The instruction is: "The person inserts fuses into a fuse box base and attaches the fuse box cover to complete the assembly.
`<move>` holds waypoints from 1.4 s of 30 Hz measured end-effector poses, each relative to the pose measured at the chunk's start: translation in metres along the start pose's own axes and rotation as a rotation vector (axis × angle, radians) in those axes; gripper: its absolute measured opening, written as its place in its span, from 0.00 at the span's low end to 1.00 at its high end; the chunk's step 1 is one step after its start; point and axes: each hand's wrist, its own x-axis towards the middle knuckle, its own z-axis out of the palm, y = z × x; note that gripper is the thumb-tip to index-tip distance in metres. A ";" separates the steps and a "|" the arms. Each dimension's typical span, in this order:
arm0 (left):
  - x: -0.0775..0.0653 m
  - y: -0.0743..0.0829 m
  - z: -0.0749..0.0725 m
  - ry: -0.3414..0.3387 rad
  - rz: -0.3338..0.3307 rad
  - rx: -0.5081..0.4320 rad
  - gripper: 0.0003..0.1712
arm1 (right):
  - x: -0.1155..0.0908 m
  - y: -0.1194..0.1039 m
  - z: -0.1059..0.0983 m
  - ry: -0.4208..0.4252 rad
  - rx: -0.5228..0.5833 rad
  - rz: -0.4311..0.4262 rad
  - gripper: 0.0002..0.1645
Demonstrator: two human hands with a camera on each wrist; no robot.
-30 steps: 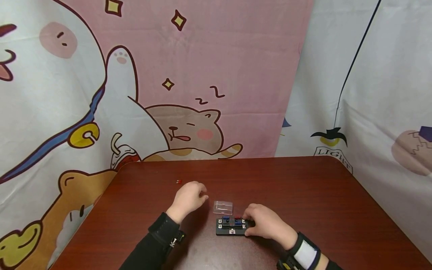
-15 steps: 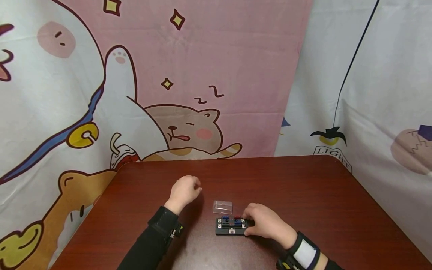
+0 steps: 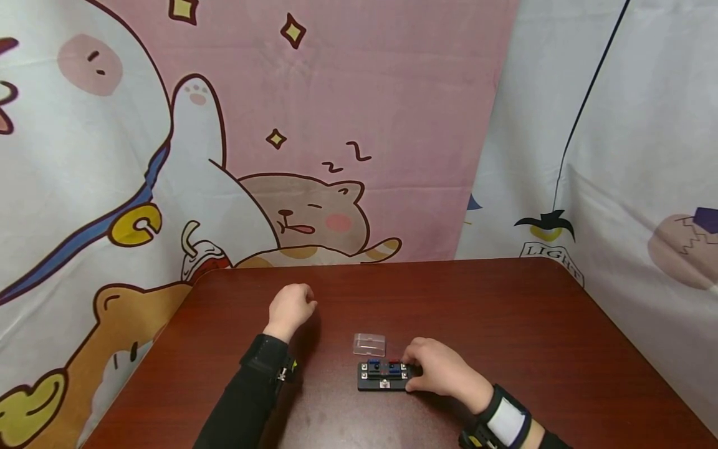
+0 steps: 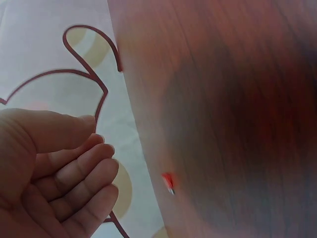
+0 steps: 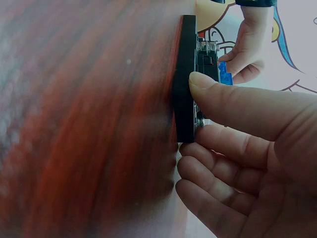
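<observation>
My right hand point(image 3: 443, 369) pinches the right end of a black fuse block point(image 3: 370, 386) on the table, thumb on the near side. Blue and red blade fuses stand in the block; one blue fuse point(image 5: 225, 74) rises from it in the right wrist view. My left hand point(image 3: 290, 310) is over the far left part of the table with loosely curled fingers and nothing in them. In the left wrist view, a small red blade fuse point(image 4: 168, 182) with metal prongs lies on the table near the left fingers. The left hand hides it in the head view.
A clear plastic cover point(image 3: 369, 345) lies just behind the fuse block. The brown wooden table point(image 3: 477, 299) ends at a far edge, with a printed cartoon cloth point(image 3: 415, 125) hanging behind it and along the sides.
My left hand has moved away to the left and farther back, covering the small red fuse in the head view. The right hand and fuse block have stayed in place.
</observation>
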 end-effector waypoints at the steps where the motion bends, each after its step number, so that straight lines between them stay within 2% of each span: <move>1: 0.001 -0.002 0.000 0.003 -0.009 0.001 0.06 | 0.000 0.000 0.000 -0.001 0.001 0.001 0.20; 10: 0.011 -0.013 -0.001 -0.007 -0.081 0.017 0.03 | 0.001 0.001 0.001 -0.006 0.015 -0.002 0.20; 20: 0.025 -0.023 0.001 -0.027 -0.165 0.020 0.05 | 0.000 0.000 -0.002 -0.005 0.015 0.007 0.20; 30: 0.024 -0.031 0.005 -0.066 -0.244 0.040 0.11 | -0.001 0.000 -0.001 -0.006 0.009 -0.003 0.20; 42: 0.027 -0.038 0.012 -0.085 -0.275 0.063 0.08 | 0.000 0.000 -0.001 -0.005 0.014 -0.003 0.21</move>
